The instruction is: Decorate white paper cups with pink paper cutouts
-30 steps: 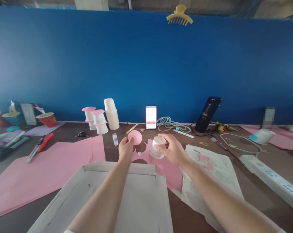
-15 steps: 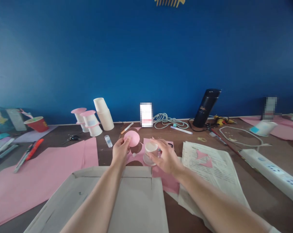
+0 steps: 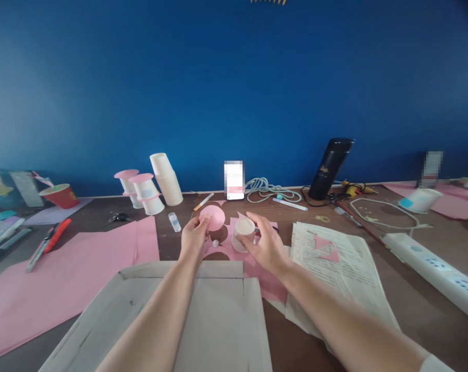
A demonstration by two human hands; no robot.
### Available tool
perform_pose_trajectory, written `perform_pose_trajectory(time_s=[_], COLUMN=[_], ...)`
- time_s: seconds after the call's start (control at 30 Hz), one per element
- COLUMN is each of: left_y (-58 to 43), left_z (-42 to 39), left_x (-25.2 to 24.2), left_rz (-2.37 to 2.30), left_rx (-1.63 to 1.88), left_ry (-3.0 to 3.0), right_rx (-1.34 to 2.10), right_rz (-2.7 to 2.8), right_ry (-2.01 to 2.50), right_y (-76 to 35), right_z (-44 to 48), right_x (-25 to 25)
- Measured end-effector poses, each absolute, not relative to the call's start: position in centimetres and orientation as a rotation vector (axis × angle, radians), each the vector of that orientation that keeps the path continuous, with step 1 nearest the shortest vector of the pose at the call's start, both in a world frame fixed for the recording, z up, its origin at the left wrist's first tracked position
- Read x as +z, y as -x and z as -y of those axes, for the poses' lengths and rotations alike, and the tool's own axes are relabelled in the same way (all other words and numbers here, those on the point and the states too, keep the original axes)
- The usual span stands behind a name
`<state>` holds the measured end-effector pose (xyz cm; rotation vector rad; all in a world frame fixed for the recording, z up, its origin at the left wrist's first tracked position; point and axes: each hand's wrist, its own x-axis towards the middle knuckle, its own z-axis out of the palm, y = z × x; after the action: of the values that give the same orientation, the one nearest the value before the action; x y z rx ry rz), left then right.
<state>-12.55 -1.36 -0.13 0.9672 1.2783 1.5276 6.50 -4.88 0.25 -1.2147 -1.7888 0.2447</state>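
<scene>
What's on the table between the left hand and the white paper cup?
Head view: between left hand and white paper cup lie cut pink paper, dark tabletop showing through a cutout, and a small white round object.

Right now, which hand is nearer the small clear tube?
Left. The left hand, holding the pink disc, is just right of the small clear tube; the right hand is farther right, at the white cup.
</scene>
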Motion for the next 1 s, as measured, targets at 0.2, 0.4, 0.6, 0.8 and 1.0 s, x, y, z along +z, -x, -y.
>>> perform_pose_trajectory(time_s=[0.2, 0.4, 0.6, 0.8, 1.0], left_y=[12.0, 11.4, 11.2, 11.8, 13.6], left_z=[1.9, 2.7, 3.4, 2.9, 1.6], left_x=[0.6, 1.8, 2.1, 2.3, 1.5], left_rz=[-1.111, -0.917, -0.799, -0.789, -1.224], left_rx=[1.437, 1.328, 1.242, 1.367, 1.440], left_ry=[-0.812, -0.715, -0.726, -0.605, -0.763], right_rx=[0.378, 0.419, 0.717, 0.688, 0.602], right_rz=[1.826, 1.806, 1.520, 1.240, 1.267], right_ry=[1.233, 1.220, 1.155, 1.204, 1.254], right_y=[-6.2, -6.4, -6.9, -8.0, -8.5], right_z=[5.2, 5.4, 5.2, 3.9, 3.4], right_x=[0.1, 0.1, 0.1, 0.4, 0.1])
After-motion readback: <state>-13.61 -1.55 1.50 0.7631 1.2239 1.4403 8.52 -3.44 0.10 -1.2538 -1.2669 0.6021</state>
